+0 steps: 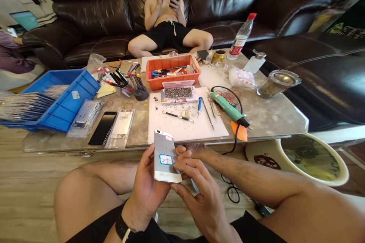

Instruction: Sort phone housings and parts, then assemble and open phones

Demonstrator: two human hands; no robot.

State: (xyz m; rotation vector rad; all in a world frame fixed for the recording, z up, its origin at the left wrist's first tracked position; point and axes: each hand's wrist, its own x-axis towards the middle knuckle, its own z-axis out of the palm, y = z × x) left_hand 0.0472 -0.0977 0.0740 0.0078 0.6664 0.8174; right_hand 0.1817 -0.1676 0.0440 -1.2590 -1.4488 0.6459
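A silver smartphone (pixel 164 159), back side up, carries a blue-framed label and a small pink sticker. My left hand (pixel 148 190) is wrapped around its left edge and underside. My right hand (pixel 201 188) grips it from the right, thumb at the lower corner and fingers along the side edge. Just beyond, on the table's front edge, lies a white mat (pixel 159 125) with a black-handled tool (pixel 178 116), a blue screwdriver (pixel 199 107), tweezers (pixel 208 114) and scattered tiny screws. A clear-lidded box of screws (pixel 178 93) stands at the mat's back.
Left on the table are a blue bin (pixel 71 110) of bagged parts, a black phone screen (pixel 102 128) and a bagged phone (pixel 120 127). An orange tray (pixel 171 79) holds tools. A teal electric screwdriver (pixel 229 108) lies right, its cable hanging over the edge. Another person (pixel 168 13) sits opposite.
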